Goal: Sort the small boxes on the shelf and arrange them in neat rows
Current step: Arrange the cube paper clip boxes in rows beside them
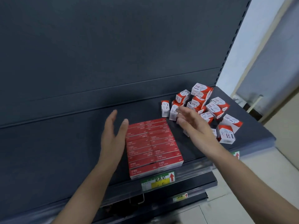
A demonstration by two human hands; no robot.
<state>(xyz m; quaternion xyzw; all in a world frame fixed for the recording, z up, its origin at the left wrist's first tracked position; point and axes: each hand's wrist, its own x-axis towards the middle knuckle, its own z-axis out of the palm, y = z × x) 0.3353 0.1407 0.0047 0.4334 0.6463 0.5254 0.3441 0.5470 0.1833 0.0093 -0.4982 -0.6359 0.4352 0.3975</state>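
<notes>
Both bare forearms reach forward over a dark shelf [56, 143]. The left hand [113, 136] stands on edge, palm facing right, fingers straight and held together with the thumb up and apart; it holds nothing, and its thumb tip sits just at the left edge of a block of flat red boxes [153, 146]. These red boxes lie packed tight in two neat columns running from the shelf's front lip toward the back.

The right hand [192, 125] is spread open, palm turned left and a little down, fingers loosely fanned and slightly blurred. It grips nothing. Its fingertips are next to a white and red box [174, 113] standing upright at the near edge of a heap; I cannot tell whether they touch it.

That heap of small white and red boxes [210, 107] sits at the right end of the shelf, tumbled at all angles, some stacked, some tipped on their sides. One more stands upright [165, 108] just left of the pile. A yellow and green price label [157, 181] with a red arrow is fixed to the shelf's front edge below the red block
</notes>
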